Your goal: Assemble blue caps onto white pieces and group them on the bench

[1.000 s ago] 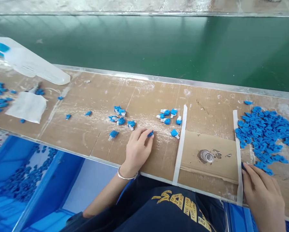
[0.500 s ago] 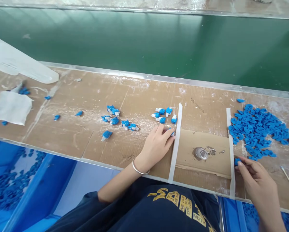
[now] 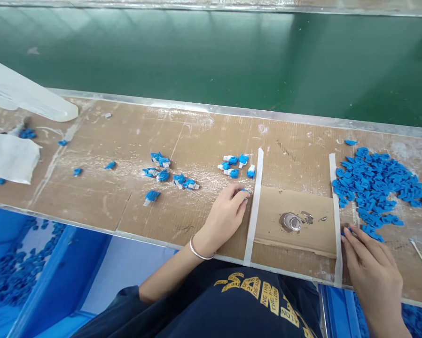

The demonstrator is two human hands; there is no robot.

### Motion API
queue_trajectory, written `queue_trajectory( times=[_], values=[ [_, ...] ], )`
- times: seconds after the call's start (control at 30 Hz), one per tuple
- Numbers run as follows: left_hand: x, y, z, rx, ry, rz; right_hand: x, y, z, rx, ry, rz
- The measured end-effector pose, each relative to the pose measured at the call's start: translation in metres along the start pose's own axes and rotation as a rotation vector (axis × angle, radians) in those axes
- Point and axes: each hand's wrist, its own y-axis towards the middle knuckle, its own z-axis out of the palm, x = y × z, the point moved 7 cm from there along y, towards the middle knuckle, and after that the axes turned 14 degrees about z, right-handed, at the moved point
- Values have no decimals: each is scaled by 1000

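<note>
My left hand [image 3: 222,218], with a bracelet at its wrist, rests on the cardboard-covered bench just left of a white tape strip [image 3: 255,206]. Its fingers are closed around a small blue piece [image 3: 245,190], mostly hidden by the fingertips. Past them lies a group of blue pieces with white parts [image 3: 233,160]. My right hand [image 3: 371,267] is beside the right tape strip [image 3: 335,211], fingertips closed over another small blue piece [image 3: 345,231] of which little shows. A heap of loose blue pieces [image 3: 376,183] spreads just beyond this hand.
Between the strips, a small clear cup [image 3: 292,222] stands on a cardboard sheet [image 3: 302,244]. A cotton swab [image 3: 421,257] lies far right. Leftward are more blue-and-white pieces [image 3: 160,159], a white cloth [image 3: 12,157] and a white plastic object [image 3: 31,91]. Blue bins [image 3: 45,281] sit below.
My right fingers have come down over their blue piece, covering more of it. My left hand has drawn slightly back from the tape, still holding its piece. The view has shifted a little.
</note>
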Motion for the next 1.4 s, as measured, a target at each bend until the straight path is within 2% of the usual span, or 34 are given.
queue_trajectory(
  times=[0.07,0.13,0.3,0.4,0.5,0.6,0.7,0.8,0.87,0.93,1.03,1.13,1.2,1.4],
  values=[
    [-1,-1,-2,-31,-98,-34,3,0,1,23,-57,-79],
    [-1,-4,-2,-61,-260,-98,3,1,1,45,-57,-92],
    [-6,-10,10,-119,-842,-313,-4,5,-10,-25,41,140],
    [-12,-13,22,-108,-1122,-447,9,15,-17,-48,178,226],
    [-20,-16,31,-47,-1256,-550,42,33,-18,-6,359,100],
    [-26,-20,35,-10,-1315,-609,72,47,-10,50,392,-80],
    [-32,-24,38,1,-1394,-651,80,52,3,79,320,-143],
    [-35,-28,42,-3,-1464,-689,78,52,10,79,320,-134],
    [-37,-28,45,-11,-1497,-697,77,50,11,85,379,-88],
    [-39,-27,48,-19,-1536,-701,78,47,11,106,508,21],
    [-44,-25,52,-21,-1617,-714,76,40,13,102,880,312],
    [-52,-25,55,-5,-1710,-703,78,28,15,22,1186,552],
    [-57,-24,56,-3,-1749,-678,83,23,15,3,1273,613],
    [-64,-22,53,-67,-1794,-633,93,20,16,21,1340,619]
  ],
)
